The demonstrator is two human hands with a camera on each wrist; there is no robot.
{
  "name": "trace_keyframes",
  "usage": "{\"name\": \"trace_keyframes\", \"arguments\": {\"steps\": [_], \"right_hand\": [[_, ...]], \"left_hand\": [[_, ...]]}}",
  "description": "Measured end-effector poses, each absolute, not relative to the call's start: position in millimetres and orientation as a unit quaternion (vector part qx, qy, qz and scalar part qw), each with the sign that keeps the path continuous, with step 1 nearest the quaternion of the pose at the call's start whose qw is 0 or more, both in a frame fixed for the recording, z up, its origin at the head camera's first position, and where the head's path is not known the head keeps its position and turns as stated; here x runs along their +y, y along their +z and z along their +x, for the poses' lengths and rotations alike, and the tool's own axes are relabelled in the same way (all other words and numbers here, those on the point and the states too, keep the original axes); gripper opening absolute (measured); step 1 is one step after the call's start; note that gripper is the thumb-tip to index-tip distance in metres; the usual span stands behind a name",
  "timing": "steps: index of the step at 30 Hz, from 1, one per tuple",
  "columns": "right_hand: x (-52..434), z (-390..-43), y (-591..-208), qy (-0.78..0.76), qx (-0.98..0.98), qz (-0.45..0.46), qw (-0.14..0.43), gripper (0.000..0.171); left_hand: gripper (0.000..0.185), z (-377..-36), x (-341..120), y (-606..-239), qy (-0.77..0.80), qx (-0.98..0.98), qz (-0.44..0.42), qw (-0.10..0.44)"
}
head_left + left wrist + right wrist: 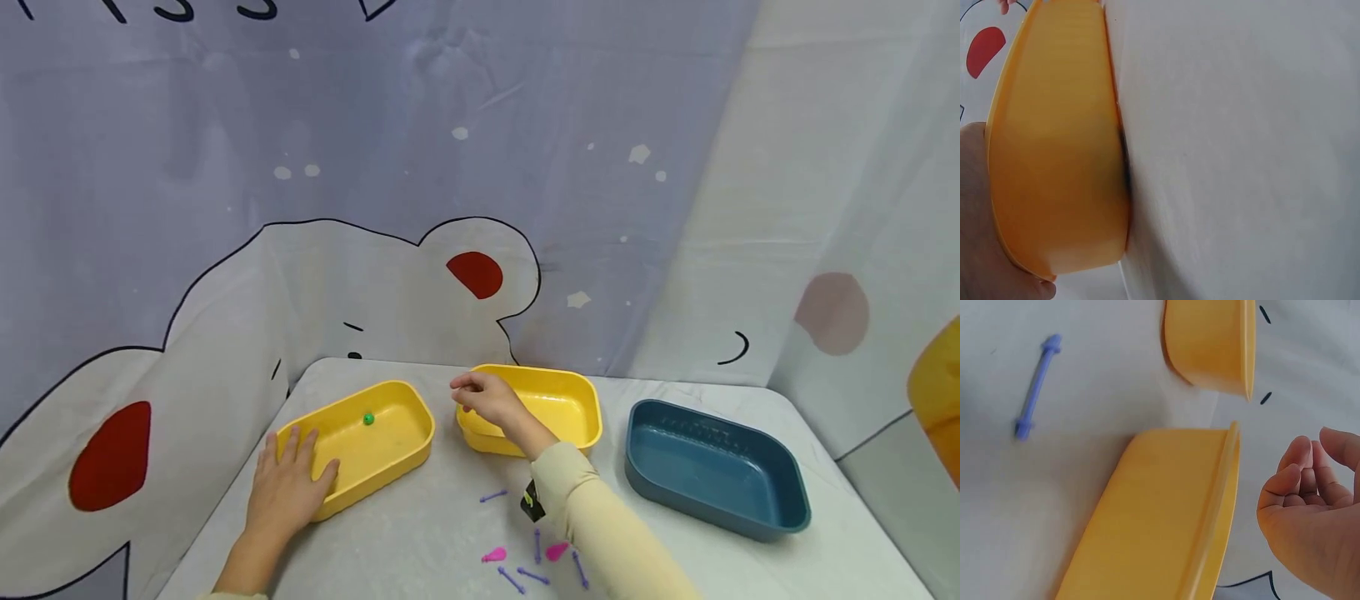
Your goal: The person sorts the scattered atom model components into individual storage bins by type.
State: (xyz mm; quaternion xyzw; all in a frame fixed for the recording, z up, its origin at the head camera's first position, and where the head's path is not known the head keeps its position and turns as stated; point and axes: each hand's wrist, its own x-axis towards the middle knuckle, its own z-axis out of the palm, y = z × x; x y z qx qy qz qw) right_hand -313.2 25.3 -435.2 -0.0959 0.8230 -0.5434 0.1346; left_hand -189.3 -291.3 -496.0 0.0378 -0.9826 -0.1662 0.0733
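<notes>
My left hand [285, 492] rests over the near left end of the left yellow bin [411, 457], fingers spread inside and the thumb across the rim. A small green ball [368, 418] lies in that bin. In the left wrist view the bin's outer wall [1060, 156] fills the left side, with part of the hand at its rim. My right hand [491, 400] hovers over the left part of the middle yellow bin [573, 433]. Seen in the right wrist view, the right hand [1310, 506] has loosely bent fingers, a gap at the tips and nothing visible between them.
A dark teal bin [720, 508] stands at the right. On the white table [405, 542] in front lie several purple stick-shaped pieces [493, 496] with knobbed ends and two pink balloon-shaped pieces [494, 555]. A printed curtain [375, 125] hangs behind the table.
</notes>
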Motion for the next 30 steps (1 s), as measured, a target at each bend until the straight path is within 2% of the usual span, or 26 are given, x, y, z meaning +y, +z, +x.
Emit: {"name": "trace_keyframes", "arguments": {"steps": [20,30], "right_hand": [[76.8,-296.2,-430.1,-0.536,0.829,-0.111,0.111,0.028],[102.4,-284.6,-431.2,-0.539,0.831,-0.101,0.098,0.027]], "left_hand": [[0.077,-189.8,-292.0,-494.9,-0.169,-0.983,0.035,0.065],[0.081,-190.4,-291.6,-497.0,-0.174,-0.982,0.033,0.072]]}}
